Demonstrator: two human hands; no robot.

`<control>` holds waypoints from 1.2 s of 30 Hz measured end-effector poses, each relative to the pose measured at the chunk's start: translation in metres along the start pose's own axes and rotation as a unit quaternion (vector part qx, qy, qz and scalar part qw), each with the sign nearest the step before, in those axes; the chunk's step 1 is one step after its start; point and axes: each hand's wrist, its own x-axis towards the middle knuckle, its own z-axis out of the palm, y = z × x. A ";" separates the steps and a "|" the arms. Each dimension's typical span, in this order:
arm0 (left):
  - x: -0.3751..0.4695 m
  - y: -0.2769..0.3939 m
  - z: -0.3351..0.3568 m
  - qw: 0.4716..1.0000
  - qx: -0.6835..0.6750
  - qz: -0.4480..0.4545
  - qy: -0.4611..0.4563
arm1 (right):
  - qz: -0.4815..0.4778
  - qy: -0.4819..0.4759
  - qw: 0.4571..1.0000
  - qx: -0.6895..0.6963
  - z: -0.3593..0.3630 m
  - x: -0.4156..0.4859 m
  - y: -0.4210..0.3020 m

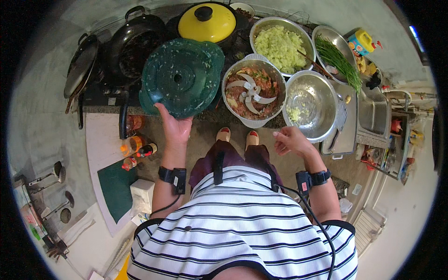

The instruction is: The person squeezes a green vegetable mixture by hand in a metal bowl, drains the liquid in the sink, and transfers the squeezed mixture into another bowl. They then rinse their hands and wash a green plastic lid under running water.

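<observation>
My left hand (174, 127) holds a dark green plastic lid (180, 78) by its near edge; bits of food stick to the lid. Right of it stands a food chopper bowl (254, 123) with ground meat mixed with greens (271, 78) around a several-armed white blade (252, 91). My right hand (291, 140) is just below the near rim of a steel bowl (318, 94) with a little chopped pale-green vegetable inside; its fingers are loosely curled and hold nothing that shows. Behind, a larger steel bowl (257, 29) is heaped with chopped vegetable (280, 47); chopsticks (316, 63) rest at its side.
Black pans (136, 52) and a yellow-lidded pot (206, 22) stand at the back left. On the right are green chives (337, 57) in a steel bowl, a tray (346, 133) with a knife (335, 138), a yellow-capped bottle (362, 42) and a sink (374, 108). Bottles (133, 145) stand low at left.
</observation>
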 end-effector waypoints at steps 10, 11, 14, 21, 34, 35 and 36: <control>0.009 0.008 0.038 0.996 0.071 0.020 -0.044 | 0.004 0.049 0.996 0.078 0.004 -0.021 0.022; 0.011 0.009 0.038 0.997 0.068 0.015 -0.037 | 0.000 0.053 0.995 0.087 0.004 -0.023 0.024; 0.013 0.010 0.038 0.997 0.072 0.012 -0.026 | -0.006 0.069 0.992 0.108 0.005 -0.027 0.029; 0.002 0.005 0.064 0.994 0.084 -0.036 -0.052 | -0.063 0.120 0.975 0.175 0.001 -0.041 0.028; -0.118 -0.202 0.162 0.863 0.130 -0.386 -0.297 | -0.331 0.197 0.803 0.454 -0.089 -0.141 0.118; -0.133 -0.224 0.166 0.848 0.142 -0.418 -0.293 | -0.310 0.235 0.806 0.447 -0.099 -0.153 0.138; -0.148 -0.246 0.169 0.838 0.152 -0.442 -0.283 | -0.291 0.258 0.810 0.440 -0.108 -0.165 0.160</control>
